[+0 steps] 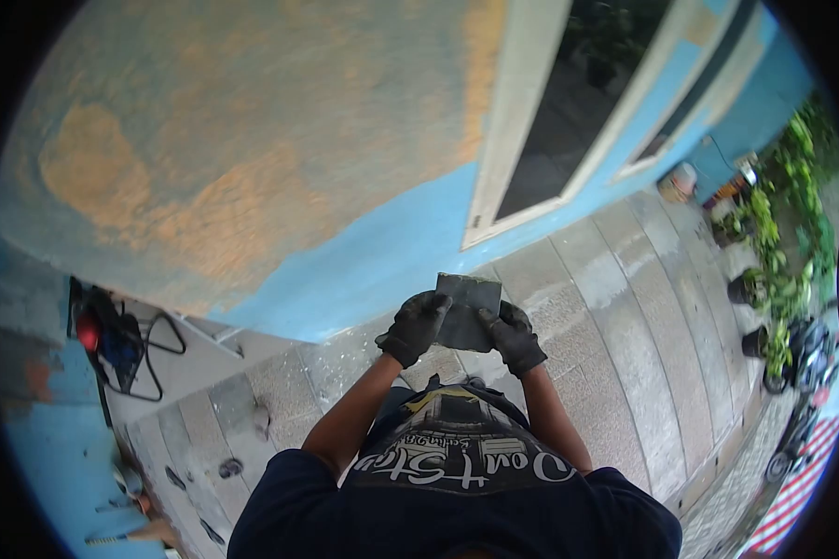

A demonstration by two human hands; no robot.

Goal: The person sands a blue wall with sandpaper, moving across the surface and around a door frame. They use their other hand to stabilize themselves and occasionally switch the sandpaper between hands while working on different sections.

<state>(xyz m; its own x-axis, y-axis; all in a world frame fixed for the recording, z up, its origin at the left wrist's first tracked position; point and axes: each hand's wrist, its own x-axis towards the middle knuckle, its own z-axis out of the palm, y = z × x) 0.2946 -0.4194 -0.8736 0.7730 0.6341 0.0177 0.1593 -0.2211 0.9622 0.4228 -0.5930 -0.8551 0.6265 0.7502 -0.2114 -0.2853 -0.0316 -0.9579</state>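
Observation:
My left hand (413, 325) and my right hand (515, 337) both wear black gloves and grip a dark, flat, roughly square sheet (468, 300), likely sandpaper. Each hand pinches one lower side of it. I hold it out in front of my chest, just short of the blue lower band of the wall (382, 252). Above the band, the wall is sanded to patches of orange and grey (233, 140). My dark shirt with white lettering (457, 466) fills the bottom of the view.
A white-framed window (569, 121) is set in the wall to the right. Grey stone paving (615, 354) runs along the wall. A red and black machine with a metal frame (112, 340) sits at the left. Potted plants (774, 279) and a parked motorbike (806, 359) stand at the far right.

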